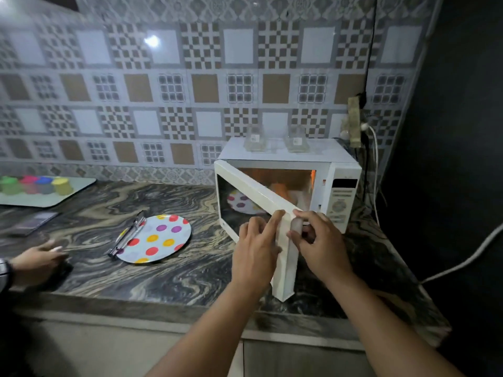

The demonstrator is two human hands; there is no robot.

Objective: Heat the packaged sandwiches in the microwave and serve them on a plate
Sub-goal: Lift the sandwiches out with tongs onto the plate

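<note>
A white microwave (341,170) stands on the counter at the right, its door (255,191) swung partly open toward me. Inside, the cavity glows orange; something orange (281,189) lies in it, too blurred to identify. My left hand (255,251) lies against the door's outer face with fingers on its free edge. My right hand (319,240) curls its fingers round that same edge from the inner side. A white plate with coloured dots (163,244) sits on the counter to the left, with metal tongs (128,236) resting on its left rim.
Another person's hand (38,258) rests on the counter at far left. A tray (79,186) with several coloured lidded cups stands at the back left, a dark flat object (32,223) near it. Two glass jars (255,142) stand atop the microwave. Cables hang at a wall socket (355,123).
</note>
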